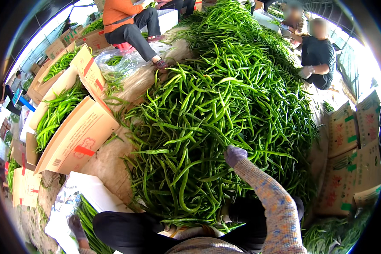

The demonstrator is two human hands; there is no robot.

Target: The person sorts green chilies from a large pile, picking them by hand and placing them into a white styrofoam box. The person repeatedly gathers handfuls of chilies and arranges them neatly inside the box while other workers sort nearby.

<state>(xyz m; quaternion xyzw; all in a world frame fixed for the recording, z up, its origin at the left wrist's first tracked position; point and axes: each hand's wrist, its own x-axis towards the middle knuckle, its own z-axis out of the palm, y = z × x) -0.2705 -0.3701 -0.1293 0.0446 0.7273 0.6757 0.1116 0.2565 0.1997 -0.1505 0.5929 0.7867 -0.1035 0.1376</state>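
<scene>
A broad heap of long green chili peppers (206, 104) lies before me and reaches up to my legs. My right hand (236, 156), in a purple-grey glove, is curled at the heap's near part, around a few peppers that stick out beyond the fingers. Down at the lower left, my left hand (77, 227), in a dark glove, is at a white plastic-lined container (89, 187). Long peppers (93, 227) lie lengthwise in that container, right beside the hand. Blur and shade there hide what its fingers do.
Open cardboard cartons (77, 139) of peppers line the left side. Flattened printed cartons (339, 158) stand at the right. A person in an orange top (119, 16) sits at the upper left; another in a dark shirt (317, 57) works at the heap's right edge. Clear plastic sheeting (130, 58) lies nearby.
</scene>
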